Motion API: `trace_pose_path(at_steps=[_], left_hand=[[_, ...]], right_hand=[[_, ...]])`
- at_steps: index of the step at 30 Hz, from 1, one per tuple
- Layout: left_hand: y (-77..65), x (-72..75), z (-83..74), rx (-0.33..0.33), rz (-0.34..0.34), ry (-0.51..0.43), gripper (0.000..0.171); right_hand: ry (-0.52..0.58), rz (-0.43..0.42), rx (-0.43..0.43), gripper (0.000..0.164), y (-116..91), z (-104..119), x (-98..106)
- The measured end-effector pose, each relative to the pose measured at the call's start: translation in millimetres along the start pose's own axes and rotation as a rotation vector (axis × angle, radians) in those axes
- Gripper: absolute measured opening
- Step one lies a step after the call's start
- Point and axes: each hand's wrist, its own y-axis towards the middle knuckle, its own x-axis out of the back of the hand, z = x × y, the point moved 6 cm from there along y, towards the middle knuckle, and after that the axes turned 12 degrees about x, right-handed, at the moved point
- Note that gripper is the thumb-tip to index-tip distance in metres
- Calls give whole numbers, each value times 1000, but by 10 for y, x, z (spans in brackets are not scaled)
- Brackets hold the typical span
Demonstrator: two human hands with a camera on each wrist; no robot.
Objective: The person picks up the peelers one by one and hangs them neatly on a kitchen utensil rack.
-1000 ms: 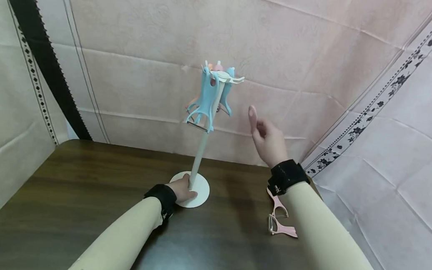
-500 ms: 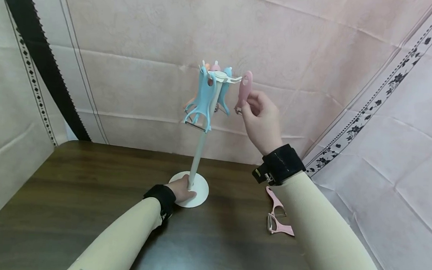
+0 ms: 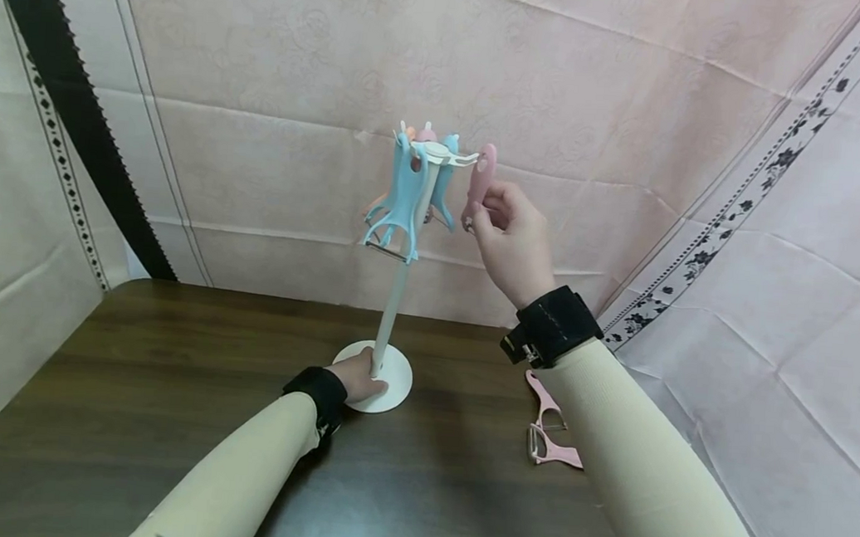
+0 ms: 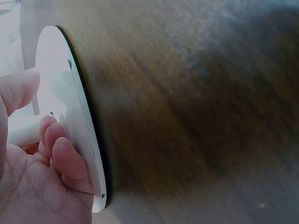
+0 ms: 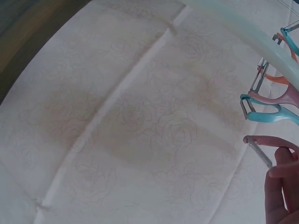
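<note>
Pink peeler (image 3: 481, 178), upper centre of frame, beside white rack (image 3: 395, 295): pinched in grip of right hand (image 3: 514, 239). Left hand (image 3: 357, 377): grip curled low round rack. Loose peelers (image 3: 558, 454) (two, both pink): bench (image 3: 445, 478), lower right.

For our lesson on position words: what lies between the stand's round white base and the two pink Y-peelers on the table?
In the head view, only bare brown tabletop lies between the base and the pink Y-peelers.
</note>
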Motion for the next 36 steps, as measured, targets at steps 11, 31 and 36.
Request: trace_pose_path(at_steps=[11,31,36], left_hand=[[-114,53,-62,11,-18,0,63],[-109,58,-62,-21,-43,19,63],[-86,29,-53,-18,-41,26,63]], right_hand=[[-62,21,16,20,13,2,-5],[-121,109,8,23,80,42,-102],[-160,135,17,22,56,68,-152]])
